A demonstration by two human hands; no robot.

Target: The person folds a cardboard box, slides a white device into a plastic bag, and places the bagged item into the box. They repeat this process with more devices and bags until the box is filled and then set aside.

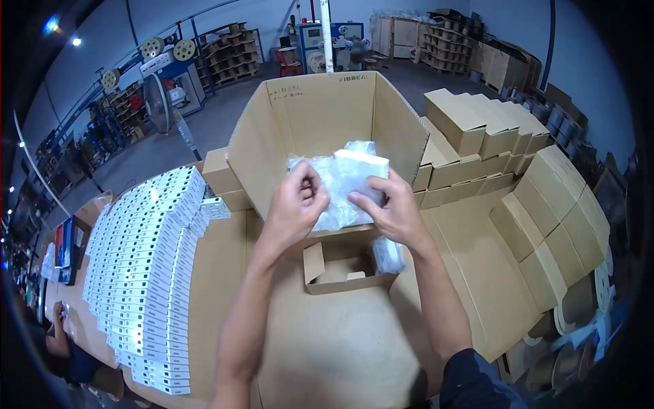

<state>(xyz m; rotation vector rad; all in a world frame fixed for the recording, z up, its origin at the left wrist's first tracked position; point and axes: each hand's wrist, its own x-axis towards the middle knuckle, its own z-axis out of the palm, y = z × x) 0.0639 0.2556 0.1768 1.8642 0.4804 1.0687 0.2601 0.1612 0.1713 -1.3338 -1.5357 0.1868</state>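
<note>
Right hand (pixel 400 217) had the plastic-wrapped white box (pixel 361 165) pinched at the big open carton (pixel 323 112); left hand (pixel 294 201) curled beside it, grip unclear to me!

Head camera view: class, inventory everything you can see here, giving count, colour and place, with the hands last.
flat item: one, white, at right fingers
clear plastic: uncounted, between hands
large carton: one, brown, beyond hands
small carton: one, brown, before large carton
wrapped bundle: one, clear, small carton's right end
stacked pieces: many, white, left
boxes: many, brown, right
worktop: one, brown, beneath
fan: one, grey, background left
machines: several, blue, background
pole: one, white, background
co-worker's arm: one, left edge
left hand; right hand: bare, centre
</note>
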